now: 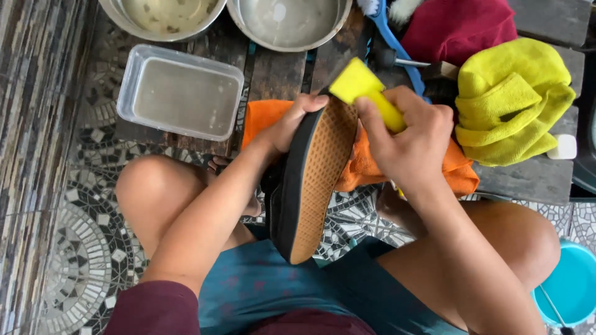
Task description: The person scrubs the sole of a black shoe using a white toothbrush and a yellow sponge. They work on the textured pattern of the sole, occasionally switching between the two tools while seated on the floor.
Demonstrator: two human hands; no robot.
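Yellow foam is seen at the centre top of the frame: a sponge is gripped in the right hand, with the fingers closed around it, and its lower part is hidden inside the fist. The sponge is pressed against the toe end of a black shoe, which is turned so that its tan, patterned sole faces up and to the right. The shoe is held at the centre of the frame, above the lap, by the left hand; the thumb and fingers are wrapped around its upper edge near the toe.

Behind the shoe an orange cloth is laid on a dark wooden surface. To the right of it a yellow cloth is heaped, and a red cloth is seen above. At the upper left a clear plastic tub with cloudy water is placed, and two metal bowls are cut by the top edge. A blue bucket is seen at the lower right, on the mosaic floor.
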